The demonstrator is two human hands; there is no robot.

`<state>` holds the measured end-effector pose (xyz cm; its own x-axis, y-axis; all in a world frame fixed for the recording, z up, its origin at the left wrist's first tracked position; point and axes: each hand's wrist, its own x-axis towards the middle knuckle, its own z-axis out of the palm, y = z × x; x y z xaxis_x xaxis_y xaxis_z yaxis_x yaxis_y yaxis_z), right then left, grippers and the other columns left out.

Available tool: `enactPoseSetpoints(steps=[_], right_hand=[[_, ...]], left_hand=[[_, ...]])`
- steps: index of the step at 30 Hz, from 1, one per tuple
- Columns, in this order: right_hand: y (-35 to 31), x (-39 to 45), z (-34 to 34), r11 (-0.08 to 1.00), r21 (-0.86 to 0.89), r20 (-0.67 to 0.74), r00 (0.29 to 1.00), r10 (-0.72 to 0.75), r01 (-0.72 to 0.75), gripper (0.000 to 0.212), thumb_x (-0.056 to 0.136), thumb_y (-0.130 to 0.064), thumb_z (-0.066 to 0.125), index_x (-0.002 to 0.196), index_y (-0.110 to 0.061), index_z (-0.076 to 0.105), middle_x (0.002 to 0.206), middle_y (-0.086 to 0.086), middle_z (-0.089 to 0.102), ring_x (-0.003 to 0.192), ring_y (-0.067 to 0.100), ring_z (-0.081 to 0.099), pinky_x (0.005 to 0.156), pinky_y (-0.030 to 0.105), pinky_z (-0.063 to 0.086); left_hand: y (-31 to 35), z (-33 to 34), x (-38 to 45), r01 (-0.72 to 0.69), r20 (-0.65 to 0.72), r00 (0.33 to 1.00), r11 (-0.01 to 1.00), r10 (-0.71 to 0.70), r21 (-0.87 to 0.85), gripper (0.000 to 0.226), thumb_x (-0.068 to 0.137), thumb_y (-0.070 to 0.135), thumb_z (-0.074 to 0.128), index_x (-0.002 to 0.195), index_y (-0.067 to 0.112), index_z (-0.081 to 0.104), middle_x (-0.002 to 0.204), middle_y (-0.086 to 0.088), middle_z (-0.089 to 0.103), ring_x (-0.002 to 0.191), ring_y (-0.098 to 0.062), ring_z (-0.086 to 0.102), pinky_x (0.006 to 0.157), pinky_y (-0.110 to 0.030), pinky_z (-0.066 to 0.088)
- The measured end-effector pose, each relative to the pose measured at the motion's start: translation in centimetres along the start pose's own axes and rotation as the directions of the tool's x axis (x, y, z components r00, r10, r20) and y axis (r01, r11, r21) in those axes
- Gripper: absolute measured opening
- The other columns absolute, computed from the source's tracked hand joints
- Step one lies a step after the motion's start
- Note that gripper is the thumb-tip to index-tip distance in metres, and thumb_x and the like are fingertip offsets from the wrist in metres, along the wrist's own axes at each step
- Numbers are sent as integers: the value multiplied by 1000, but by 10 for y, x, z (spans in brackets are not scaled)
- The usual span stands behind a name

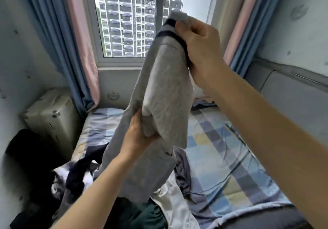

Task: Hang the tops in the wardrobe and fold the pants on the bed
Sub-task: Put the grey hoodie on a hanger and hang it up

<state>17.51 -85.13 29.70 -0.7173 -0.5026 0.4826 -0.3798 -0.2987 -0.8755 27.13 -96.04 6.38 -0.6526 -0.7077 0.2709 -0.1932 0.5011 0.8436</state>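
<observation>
A grey top (pixel 165 79) with dark stripes at its collar hangs in the air in front of the window. My right hand (pixel 200 51) grips it high up at the striped collar. Lower down, my left hand (pixel 138 138) holds a fold of the grey fabric near its sleeve. The garment's lower part drapes down onto a heap of clothes (pixel 110 184) on the bed (pixel 221 157): dark navy, white, dark green and grey pieces tangled together. No wardrobe is in view.
The bed has a checked blue, grey and yellow sheet and fills the room's middle and right. A padded headboard (pixel 287 94) runs along the right wall. A white box (pixel 51 115) stands at the left by blue and pink curtains (pixel 71 51). The window (pixel 131 19) is straight ahead.
</observation>
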Motion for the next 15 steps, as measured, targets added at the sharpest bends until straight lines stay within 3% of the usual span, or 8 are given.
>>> enactPoseSetpoints(steps=[4, 8, 11, 15], right_hand=[[-26, -17, -24, 1000, 8, -7, 1000, -24, 24, 20, 93, -16, 60, 109, -12, 71, 102, 6, 73, 97, 22, 69, 93, 40, 53], [-37, -39, -71, 996, -52, -55, 995, -77, 74, 17, 93, -17, 59, 97, -18, 75, 94, 4, 75, 92, 20, 71, 89, 41, 56], [-33, -52, -117, 998, -46, -205, 978, -46, 37, 18, 93, -17, 58, 95, -18, 76, 92, 4, 76, 91, 21, 71, 85, 41, 57], [-15, -68, -180, 997, -30, -400, 915, 50, -68, 19, 94, -15, 57, 98, -16, 75, 98, 7, 74, 98, 26, 69, 90, 44, 55]], left_hand=[[28, 25, 2, -35, -88, 995, 991, 46, 127, 11, 85, 11, 62, 92, 3, 66, 97, -19, 70, 91, -37, 64, 62, -27, 25], [54, 30, -5, 11, 50, 999, 1000, -11, -4, 19, 86, 8, 59, 82, 25, 68, 92, -5, 74, 92, -26, 65, 80, -37, 51], [74, 31, -15, -25, 132, 990, 982, 51, -189, 20, 86, 5, 60, 83, 24, 67, 84, 3, 71, 82, -15, 62, 76, -34, 50], [102, 30, -16, -70, 100, 988, 929, 114, -365, 16, 93, 4, 57, 81, 13, 62, 75, -4, 60, 71, -14, 52, 68, -34, 44]])
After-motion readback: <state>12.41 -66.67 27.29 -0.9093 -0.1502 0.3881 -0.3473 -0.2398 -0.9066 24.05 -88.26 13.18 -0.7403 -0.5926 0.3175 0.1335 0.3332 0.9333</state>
